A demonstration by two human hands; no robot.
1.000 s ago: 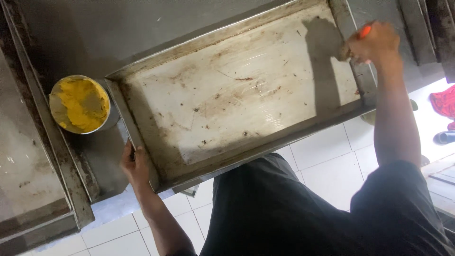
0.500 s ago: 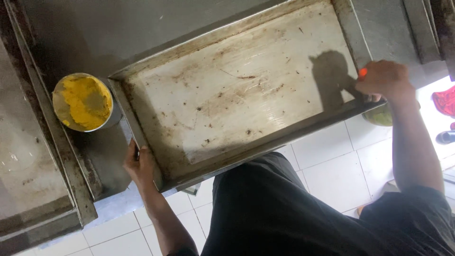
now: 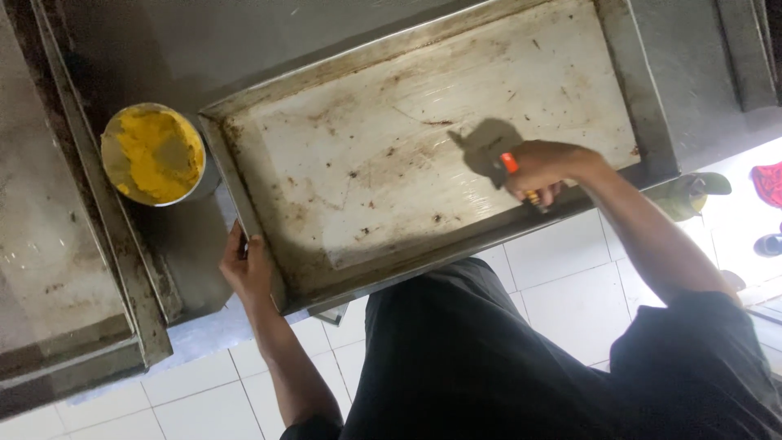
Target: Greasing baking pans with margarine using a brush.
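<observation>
Since half a second ago, right hand (image 3: pixel 544 169) has travelled leftward along the near rim of the tray, from its right corner toward the middle; left hand (image 3: pixel 247 269) is unchanged at the left rim.

Item: baking tray (image 3: pixel 342 122), large, rectangular, shallow, metal, with raised rim. Surface pale, stained with brown streaks and dark specks. Lies tilted in the frame on a dark metal worktop (image 3: pixel 204 41), its near long edge over the white tiled floor (image 3: pixel 562 269).

Item: right hand, fingers curled shut around a small tool with an orange handle (image 3: pixel 509 162); the working end is hidden by the hand and cannot be told. Hand sits on the tray's surface just inside the near rim, casting a shadow to its upper left.

Item: left hand, fingers and thumb pinching the tray's left short rim near its lower corner.

Item: round tin (image 3: pixel 153 153), open, holding a yellow paste smeared across the inside. Stands on the worktop just beside the tray's upper left corner, apart from both hands.

Item: second metal tray (image 3: pixel 57 269), stained, at far left, separate from the first.

Item: person's dark clothing (image 3: pixel 489 358), filling the lower middle.
</observation>
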